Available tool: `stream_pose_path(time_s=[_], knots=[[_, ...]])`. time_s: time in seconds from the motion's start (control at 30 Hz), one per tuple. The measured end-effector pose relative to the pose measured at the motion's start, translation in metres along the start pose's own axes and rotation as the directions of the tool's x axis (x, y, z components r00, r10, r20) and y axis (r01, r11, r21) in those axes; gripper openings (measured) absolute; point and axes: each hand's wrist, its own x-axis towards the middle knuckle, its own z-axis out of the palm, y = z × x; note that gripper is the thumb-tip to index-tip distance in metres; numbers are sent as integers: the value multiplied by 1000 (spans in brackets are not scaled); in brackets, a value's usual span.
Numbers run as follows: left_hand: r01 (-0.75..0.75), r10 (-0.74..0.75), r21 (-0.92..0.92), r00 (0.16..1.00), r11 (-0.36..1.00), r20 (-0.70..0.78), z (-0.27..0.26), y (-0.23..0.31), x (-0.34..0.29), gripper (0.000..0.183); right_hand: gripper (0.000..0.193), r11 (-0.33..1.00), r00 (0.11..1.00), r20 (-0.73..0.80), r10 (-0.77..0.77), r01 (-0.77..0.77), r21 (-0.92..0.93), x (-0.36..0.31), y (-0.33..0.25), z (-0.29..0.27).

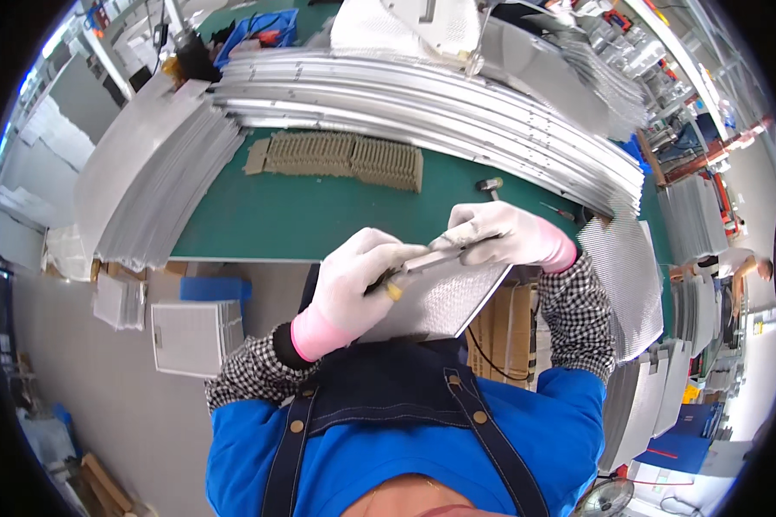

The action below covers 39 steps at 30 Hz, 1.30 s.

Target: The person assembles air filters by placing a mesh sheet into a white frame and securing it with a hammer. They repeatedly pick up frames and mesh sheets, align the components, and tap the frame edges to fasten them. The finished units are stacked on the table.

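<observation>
Both my hands wear white gloves with pink cuffs. Between them, tilted in front of my apron, is a silvery mesh panel (444, 297). My left hand (353, 280) is closed at the panel's upper edge, its thumb and fingers near a narrow metal strip there. A small yellow-ended piece (394, 291) shows under its fingers; its kind cannot be made out. My right hand (496, 234) is closed on the same upper edge, farther right. Beyond it on the green table (319, 215) lies a small hammer (490, 184), with a screwdriver (559, 211) to its right.
Brown corrugated pieces (336, 159) stand in a row on the table. Behind them lie long aluminium profiles (405, 103). Stacked sheets (164, 181) stand at left, and mesh sheets (622, 284) at right. Below are a white framed panel (190, 338) and cardboard boxes (502, 332).
</observation>
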Motion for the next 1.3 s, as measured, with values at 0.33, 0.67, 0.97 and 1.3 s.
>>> stream_pose_path(time_s=[0.33,0.67,0.97,1.3], knots=[[452,-452,-110,892,885,30,-24,-16,1,19,37,856,984,-146,105,-164,-490,36,-2,12],[378,-401,-139,881,916,-252,-2,-54,-10,27,31,259,954,-301,4,-292,-921,70,-3,57],[363,-477,-541,875,759,-80,9,-36,6,36,57,651,946,-207,249,-321,-687,35,-40,33],[-290,169,337,924,896,344,-42,60,143,15,48,234,579,-772,261,-814,-531,-54,68,-14]])
